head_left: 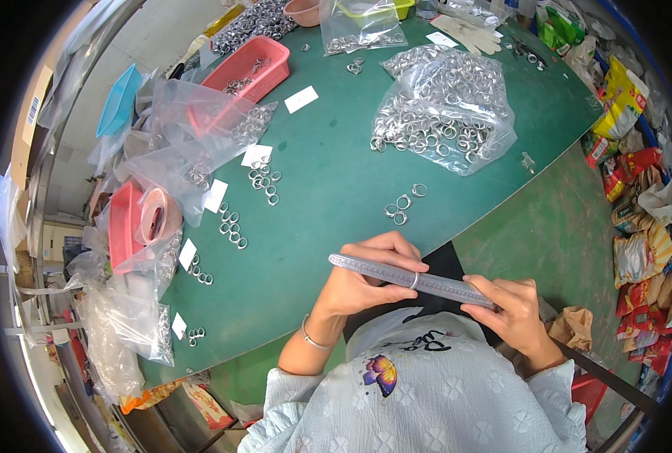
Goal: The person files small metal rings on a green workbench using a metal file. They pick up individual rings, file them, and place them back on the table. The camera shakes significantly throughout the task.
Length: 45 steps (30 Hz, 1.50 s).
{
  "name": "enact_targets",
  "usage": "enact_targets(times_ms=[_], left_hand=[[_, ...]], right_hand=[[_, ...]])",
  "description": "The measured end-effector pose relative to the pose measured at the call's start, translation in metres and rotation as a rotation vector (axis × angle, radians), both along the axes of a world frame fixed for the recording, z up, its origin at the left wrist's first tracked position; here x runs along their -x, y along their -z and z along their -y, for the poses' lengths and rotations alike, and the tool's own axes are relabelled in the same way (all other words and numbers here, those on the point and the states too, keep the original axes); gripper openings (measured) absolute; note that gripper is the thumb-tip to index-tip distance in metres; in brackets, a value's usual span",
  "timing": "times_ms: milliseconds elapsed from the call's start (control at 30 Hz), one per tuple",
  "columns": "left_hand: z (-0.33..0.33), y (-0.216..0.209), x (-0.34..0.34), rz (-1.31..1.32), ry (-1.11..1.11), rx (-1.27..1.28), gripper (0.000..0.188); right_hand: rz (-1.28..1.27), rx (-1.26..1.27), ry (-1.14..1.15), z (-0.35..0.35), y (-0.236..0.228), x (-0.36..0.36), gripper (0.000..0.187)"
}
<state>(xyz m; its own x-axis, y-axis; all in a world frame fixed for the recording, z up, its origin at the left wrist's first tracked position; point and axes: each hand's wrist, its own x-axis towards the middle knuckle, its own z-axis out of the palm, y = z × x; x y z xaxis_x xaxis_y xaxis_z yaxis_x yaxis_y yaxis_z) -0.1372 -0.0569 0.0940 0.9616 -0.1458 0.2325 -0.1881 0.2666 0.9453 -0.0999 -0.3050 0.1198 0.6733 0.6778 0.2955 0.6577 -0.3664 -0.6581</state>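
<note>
A grey tapered ring mandrel (374, 270) with fine markings lies across both my hands, just off the table's near edge. A silver ring (414, 280) is around it, near its middle. My left hand (366, 283) grips the mandrel from its left part, thumb below and fingers above, with the fingertips close to the ring. The right end is held by my right hand (510, 306) between thumb and fingers. Beyond my hands, several loose silver rings (403, 201) rest on the green table (321, 204).
A clear bag full of rings (445, 106) sits at the far right. Small ring groups (263, 181) lie beside white paper slips (215, 195) on the left. Pink baskets (253, 68) and plastic bags (117, 317) line the left edge. A pale glove (468, 34) lies far back.
</note>
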Motion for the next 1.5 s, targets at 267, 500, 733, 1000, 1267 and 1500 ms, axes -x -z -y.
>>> enact_targets(times_ms=[267, 500, 733, 1000, 1267, 1500], left_hand=[[0.001, 0.01, 0.0, -0.044, 0.005, 0.053, 0.033], [0.0, 0.014, -0.001, -0.098, -0.006, 0.073, 0.033], [0.001, 0.014, 0.0, -0.096, -0.009, 0.099, 0.03], [0.018, 0.015, 0.005, -0.163, -0.216, 0.234, 0.027], [0.011, 0.012, 0.008, -0.133, -0.136, 0.224, 0.024], [0.005, 0.005, 0.006, -0.146, -0.049, 0.131, 0.028]], right_hand=[[-0.071, -0.028, 0.02, -0.001, 0.002, 0.001, 0.038], [-0.141, -0.071, 0.044, -0.003, 0.005, 0.002, 0.037], [-0.168, -0.079, 0.049, -0.004, 0.007, 0.001, 0.037], [-0.187, -0.055, 0.074, -0.008, 0.004, 0.0, 0.037], [-0.156, -0.056, 0.063, -0.008, 0.005, 0.0, 0.038], [-0.172, -0.059, 0.03, -0.006, 0.004, -0.002, 0.037]])
